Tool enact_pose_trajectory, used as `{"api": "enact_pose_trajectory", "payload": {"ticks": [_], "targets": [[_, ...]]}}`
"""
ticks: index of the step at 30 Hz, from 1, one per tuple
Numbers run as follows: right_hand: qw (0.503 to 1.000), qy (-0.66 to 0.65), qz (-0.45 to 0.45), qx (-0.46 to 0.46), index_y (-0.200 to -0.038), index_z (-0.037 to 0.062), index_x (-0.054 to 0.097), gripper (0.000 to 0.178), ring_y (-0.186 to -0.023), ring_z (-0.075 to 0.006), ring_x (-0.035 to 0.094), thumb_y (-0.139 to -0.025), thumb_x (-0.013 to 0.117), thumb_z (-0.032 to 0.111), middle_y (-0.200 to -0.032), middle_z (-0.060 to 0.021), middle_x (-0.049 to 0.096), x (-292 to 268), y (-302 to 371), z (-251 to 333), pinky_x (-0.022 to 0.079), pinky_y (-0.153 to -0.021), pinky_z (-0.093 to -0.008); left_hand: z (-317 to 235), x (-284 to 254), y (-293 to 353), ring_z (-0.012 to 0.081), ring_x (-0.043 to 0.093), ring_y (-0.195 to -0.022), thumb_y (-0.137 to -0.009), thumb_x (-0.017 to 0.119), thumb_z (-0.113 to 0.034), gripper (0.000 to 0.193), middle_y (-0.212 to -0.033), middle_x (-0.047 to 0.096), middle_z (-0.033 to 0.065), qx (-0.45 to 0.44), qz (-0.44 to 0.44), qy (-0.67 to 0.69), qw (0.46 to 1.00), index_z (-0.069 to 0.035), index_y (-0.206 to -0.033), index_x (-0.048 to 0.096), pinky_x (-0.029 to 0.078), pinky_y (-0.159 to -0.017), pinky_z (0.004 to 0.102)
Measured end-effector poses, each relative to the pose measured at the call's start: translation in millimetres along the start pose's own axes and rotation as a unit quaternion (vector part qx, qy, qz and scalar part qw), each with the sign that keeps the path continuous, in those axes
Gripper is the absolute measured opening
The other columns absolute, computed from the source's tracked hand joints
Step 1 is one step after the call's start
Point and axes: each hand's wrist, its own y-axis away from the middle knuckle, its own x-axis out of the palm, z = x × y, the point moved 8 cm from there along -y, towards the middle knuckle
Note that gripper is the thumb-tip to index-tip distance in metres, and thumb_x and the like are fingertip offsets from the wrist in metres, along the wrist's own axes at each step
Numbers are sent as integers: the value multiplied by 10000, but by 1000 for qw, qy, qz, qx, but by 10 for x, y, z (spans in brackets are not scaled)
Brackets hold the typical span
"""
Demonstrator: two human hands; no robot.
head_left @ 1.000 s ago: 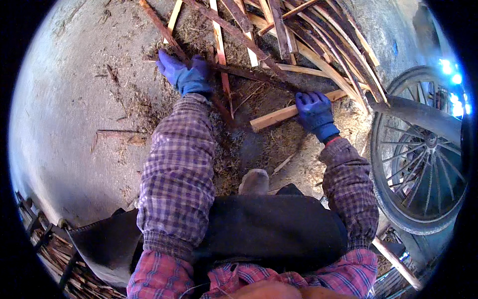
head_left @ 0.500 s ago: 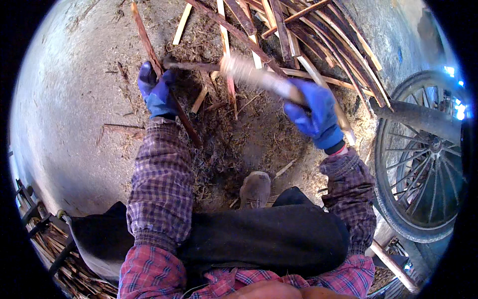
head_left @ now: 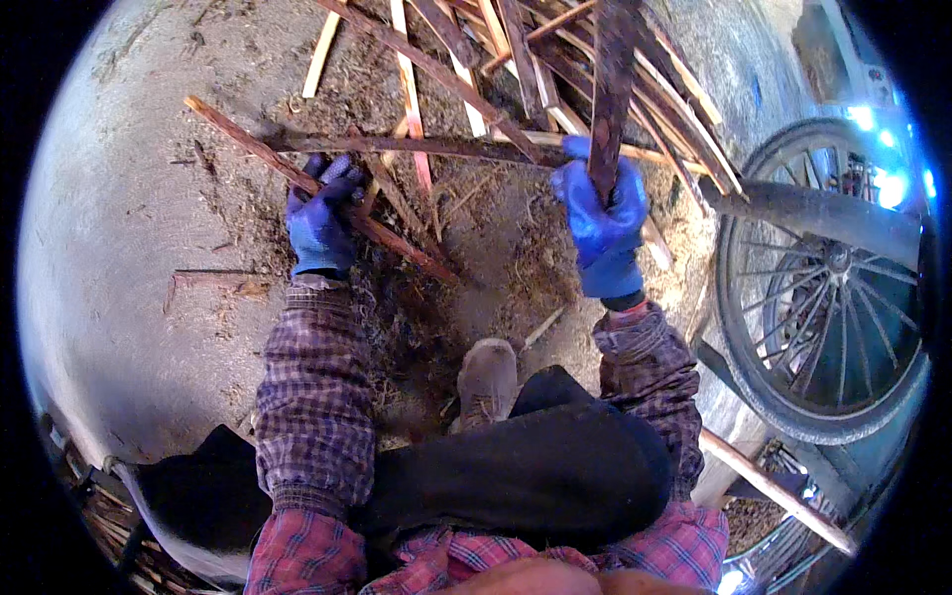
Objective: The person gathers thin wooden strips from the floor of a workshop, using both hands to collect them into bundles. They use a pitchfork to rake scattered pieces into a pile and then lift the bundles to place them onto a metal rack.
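My left hand (head_left: 322, 223), in a blue glove, is closed around a reddish-brown wood strip (head_left: 412, 250). The strip slants from upper left to lower right, low over the littered ground. Off to the right, my gloved right hand (head_left: 603, 228) is closed on the lower end of a long, flat dark-brown piece (head_left: 612, 84). This piece points away past the top of the picture; whether it is a blade or wood I cannot tell. A long dark strip (head_left: 436, 149) lies crosswise on the ground between the hands, just beyond them.
Many split wood strips (head_left: 540, 74) lie heaped at the far side. A spoked wheel (head_left: 838, 297) stands at the right, with a pale pole (head_left: 773, 486) below it. My shoe (head_left: 488, 382) rests on ground strewn with bark shreds. More sticks (head_left: 114, 516) are at the lower left.
My right hand has swung the blurred long piece from pointing left to pointing away. The strip in my left hand has turned anticlockwise. The whole view has shifted slightly.
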Motion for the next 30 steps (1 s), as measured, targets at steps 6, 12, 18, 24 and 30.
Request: {"api": "enact_pose_trajectory", "payload": {"ticks": [6,12,18,24,30], "targets": [[987,78,-138,23,-995,-9,620,220,-714,-92,587,-789,650,62,-886,-86,665,-589,-76,211,478,-647,-249,-171,-148,293,205,620,-853,-753,543,75,518,-1018,633,128,59,-66,-103,991,-10,-1255,449,506,-711,283],[984,120,-131,17,-982,-19,629,224,-707,-113,593,-787,667,85,-845,-88,663,-579,-44,178,479,-644,-270,2,265,500,225,545,-1000,-799,653,-147,576,-1154,535,148,236,-118,-251,931,-9,-1292,390,459,-846,332],[928,342,-92,-115,-1137,-21,553,568,-913,-291,622,-683,750,259,-1011,-196,626,-602,-164,-277,483,-817,-371,313,667,219,471,44,-1352,-542,685,-689,1207,-1480,110,234,63,-262,-709,652,-65,-1426,149,87,-1077,581],[897,439,43,25,-1251,46,471,748,-1010,-345,586,-638,755,368,-1147,-206,573,-943,38,-1387,474,-864,-413,402,884,220,441,68,-1361,-522,743,-620,1239,-1480,109,236,48,-240,-702,668,-67,-1431,109,108,-1089,555],[885,454,98,34,-1221,76,502,657,-943,-338,612,-687,702,403,-1077,-167,615,-957,-94,-1494,490,-822,-423,410,1309,112,437,204,-1318,-551,761,-479,1136,-1397,266,255,95,-235,-667,701,-23,-1390,145,186,-1064,538]]}}
